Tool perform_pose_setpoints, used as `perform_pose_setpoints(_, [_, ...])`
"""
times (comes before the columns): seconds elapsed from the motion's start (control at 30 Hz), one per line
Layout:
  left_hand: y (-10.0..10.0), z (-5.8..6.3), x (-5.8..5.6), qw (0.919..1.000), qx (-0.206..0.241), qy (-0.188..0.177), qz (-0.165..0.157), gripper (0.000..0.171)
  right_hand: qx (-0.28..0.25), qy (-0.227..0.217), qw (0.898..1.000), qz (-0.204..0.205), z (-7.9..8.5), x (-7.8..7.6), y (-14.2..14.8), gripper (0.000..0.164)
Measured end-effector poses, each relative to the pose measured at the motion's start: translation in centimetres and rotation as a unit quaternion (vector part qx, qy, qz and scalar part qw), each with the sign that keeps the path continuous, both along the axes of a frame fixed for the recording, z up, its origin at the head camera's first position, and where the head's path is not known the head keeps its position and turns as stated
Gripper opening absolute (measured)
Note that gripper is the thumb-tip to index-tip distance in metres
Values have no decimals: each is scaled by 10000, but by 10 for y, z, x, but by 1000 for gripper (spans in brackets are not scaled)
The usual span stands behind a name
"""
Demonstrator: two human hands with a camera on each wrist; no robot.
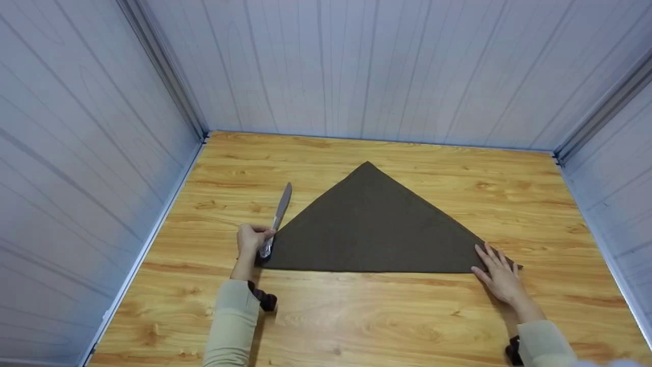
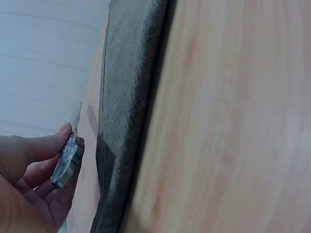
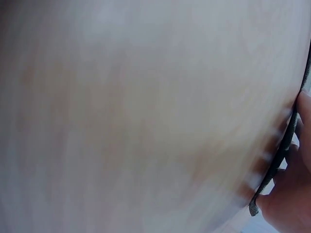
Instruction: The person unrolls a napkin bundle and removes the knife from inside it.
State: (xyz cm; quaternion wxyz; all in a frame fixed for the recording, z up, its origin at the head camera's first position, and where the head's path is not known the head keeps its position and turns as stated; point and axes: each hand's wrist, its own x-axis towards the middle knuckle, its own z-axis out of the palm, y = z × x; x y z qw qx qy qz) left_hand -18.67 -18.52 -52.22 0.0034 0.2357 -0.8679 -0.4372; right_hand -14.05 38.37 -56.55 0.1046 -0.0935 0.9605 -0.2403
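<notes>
A dark olive-brown cloth napkin (image 1: 377, 229), folded into a triangle, lies flat with its point toward the back wall. At its left corner my left hand (image 1: 250, 238) pinches the ornate handle of a table knife (image 1: 283, 204), whose blade points away from me. In the left wrist view, thumb and fingers grip the silvery handle (image 2: 68, 160) beside the napkin's folded edge (image 2: 129, 97). My right hand (image 1: 501, 279) rests on the napkin's right corner, fingers spread and straight. The right wrist view shows this hand (image 3: 289, 194) at the thin dark cloth edge (image 3: 284, 150).
The wood-grain tabletop (image 1: 356, 316) carries the napkin. Pale panelled walls (image 1: 346, 66) stand at the back and both sides, with metal posts (image 1: 163, 66) in the corners. Dark wrist devices (image 1: 266, 299) sit below both hands.
</notes>
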Motion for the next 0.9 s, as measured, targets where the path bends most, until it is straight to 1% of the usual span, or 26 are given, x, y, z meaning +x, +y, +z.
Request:
perform_pose_setpoints(0.27, [10, 0, -10, 9996, 254, 86, 98, 21, -56, -31, 10000, -3, 1, 0, 0, 66])
perform_pose_setpoints(0.4, [14, 0, -16, 9995, 221, 204, 70, 21, -56, -46, 10000, -19, 1, -1, 0, 66])
perform_pose_setpoints(0.5, [16, -1, -20, 9993, 306, 205, 75, 22, -52, -56, 10000, -22, 1, -1, -1, 67])
perform_pose_setpoints(0.7, [21, -6, -30, 9970, 708, 74, 297, 22, -24, -66, 10000, -24, 1, 0, -1, 67])
perform_pose_setpoints(0.9, [26, -10, -38, 9960, 767, 167, 437, 20, 25, -2, 10000, -9, 0, 0, 0, 66])
